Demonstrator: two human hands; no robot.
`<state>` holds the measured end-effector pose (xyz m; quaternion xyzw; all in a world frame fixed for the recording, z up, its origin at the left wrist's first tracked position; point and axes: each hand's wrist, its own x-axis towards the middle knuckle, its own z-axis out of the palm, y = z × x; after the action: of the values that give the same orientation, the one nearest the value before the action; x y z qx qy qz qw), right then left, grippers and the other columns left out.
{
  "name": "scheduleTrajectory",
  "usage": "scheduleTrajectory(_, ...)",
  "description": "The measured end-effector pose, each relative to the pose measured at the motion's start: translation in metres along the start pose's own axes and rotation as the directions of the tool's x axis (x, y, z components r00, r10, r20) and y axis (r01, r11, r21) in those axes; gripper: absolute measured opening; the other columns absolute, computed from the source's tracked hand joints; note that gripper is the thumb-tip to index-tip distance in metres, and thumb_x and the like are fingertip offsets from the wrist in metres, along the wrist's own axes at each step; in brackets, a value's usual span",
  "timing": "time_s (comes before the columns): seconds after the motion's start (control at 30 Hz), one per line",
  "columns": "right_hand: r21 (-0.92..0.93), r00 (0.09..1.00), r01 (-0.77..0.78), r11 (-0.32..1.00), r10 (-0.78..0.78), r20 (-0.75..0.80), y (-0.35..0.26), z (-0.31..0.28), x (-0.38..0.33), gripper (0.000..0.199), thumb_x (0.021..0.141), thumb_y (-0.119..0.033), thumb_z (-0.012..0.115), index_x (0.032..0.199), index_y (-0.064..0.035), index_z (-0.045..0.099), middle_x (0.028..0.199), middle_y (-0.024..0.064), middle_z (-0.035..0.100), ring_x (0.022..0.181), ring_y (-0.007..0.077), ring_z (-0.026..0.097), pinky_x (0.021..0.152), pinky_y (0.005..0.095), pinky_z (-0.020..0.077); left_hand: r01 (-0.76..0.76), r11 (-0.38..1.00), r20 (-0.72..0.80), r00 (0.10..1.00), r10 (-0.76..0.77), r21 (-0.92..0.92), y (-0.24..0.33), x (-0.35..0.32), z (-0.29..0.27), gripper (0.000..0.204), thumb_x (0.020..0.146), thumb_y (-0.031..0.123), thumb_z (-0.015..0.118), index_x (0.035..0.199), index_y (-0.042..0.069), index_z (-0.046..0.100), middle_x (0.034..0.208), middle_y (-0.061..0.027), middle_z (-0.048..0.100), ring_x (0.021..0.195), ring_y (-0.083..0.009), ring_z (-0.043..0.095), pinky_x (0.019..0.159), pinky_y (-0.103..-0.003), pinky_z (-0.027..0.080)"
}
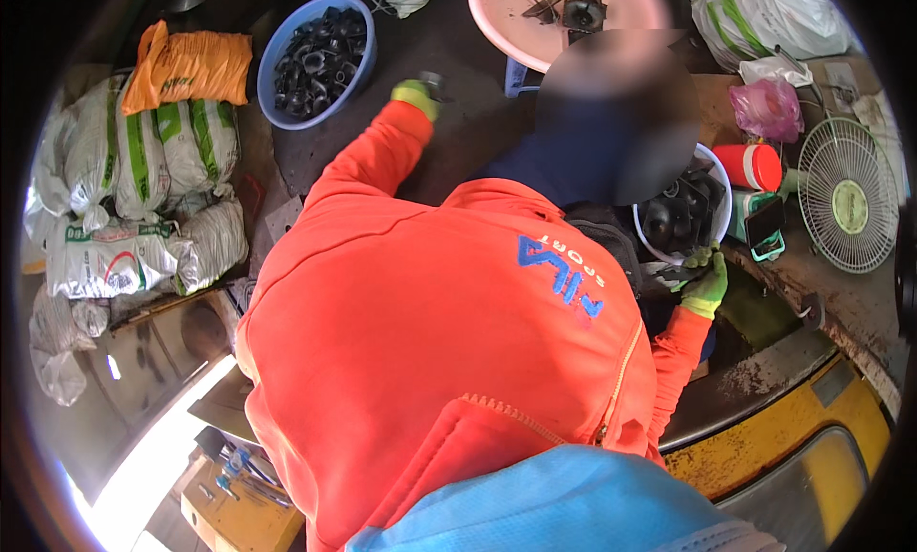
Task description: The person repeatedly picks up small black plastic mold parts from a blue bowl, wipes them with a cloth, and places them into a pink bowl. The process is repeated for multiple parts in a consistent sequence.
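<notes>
dark floor (430, 31) runs away in front of me, with white sacks (143, 170) piled along its left edge, an orange bag (191, 70) on top of them and a fan (848, 203) near its right edge. two heaps of black parts (673, 220) sit well apart: one fills a blue basin (267, 86) toward the far left, the other is in a white bucket (727, 197) on the right.

my right hand (705, 283), gloved in yellow-green, is at the bucket's near edge, so that heap lies straight beyond my fingers and a little to the left; it is clearly the nearer hand. the fingers bend toward the rim, but i cannot tell whether they are clamped on the dark piece (661, 277) beside them or only close to it. the parts lie jumbled, so no single long axis stands out.

my left hand (418, 95) is stretched far forward over the floor, near the blue basin's right edge; the basin lies to its left and slightly beyond. something dark (433, 79) shows at the fingertips; i can't tell whether it is a held part or only the fabric over them, nor whether the fingers are apart or together.

a pink basin (497, 22) stands on the far side with a few black pieces (585, 15) in it, and a red jar (748, 167) is just right of the bucket.
</notes>
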<state>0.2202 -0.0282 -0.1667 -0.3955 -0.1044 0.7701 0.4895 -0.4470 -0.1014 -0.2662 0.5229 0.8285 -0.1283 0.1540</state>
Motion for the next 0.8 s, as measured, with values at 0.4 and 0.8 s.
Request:
scheduleTrajectory(0.4, 0.069, 0.976, 0.117, 0.991, -0.127, 0.179, -0.004, 0.014, -0.029, 0.029, 0.097, -0.017, 0.056, 0.125, -0.0062, 0.055, 0.098, 0.006, 0.058, 0.08, 0.0174, 0.054, 0.074, 0.0317, 0.0482, -0.257, 0.717, -0.379, 0.708, 0.596, 0.648, -0.057, 0.094, -0.049, 0.018, 0.087, 0.016, 0.055, 0.098, 0.019, 0.069, 0.105, -0.0006, 0.066, 0.103, -0.0215, 0.061, 0.098, -0.037, 0.045)
scheduleTrajectory(0.8, 0.146, 0.885, 0.446, 0.883, -0.411, -0.22, 0.003, -0.005, -0.071, 0.031, 0.101, -0.034, 0.052, 0.12, -0.0109, 0.059, 0.087, 0.002, 0.055, 0.072, 0.0155, 0.05, 0.063, 0.0312, 0.0423, -0.587, 0.239, -0.004, 0.382, 0.924, -0.774, 0.399, -0.042, -0.11, 0.039, 0.091, 0.029, 0.065, 0.117, 0.0, 0.065, 0.108, -0.0156, 0.068, 0.099, -0.0261, 0.067, 0.087, -0.036, 0.052)
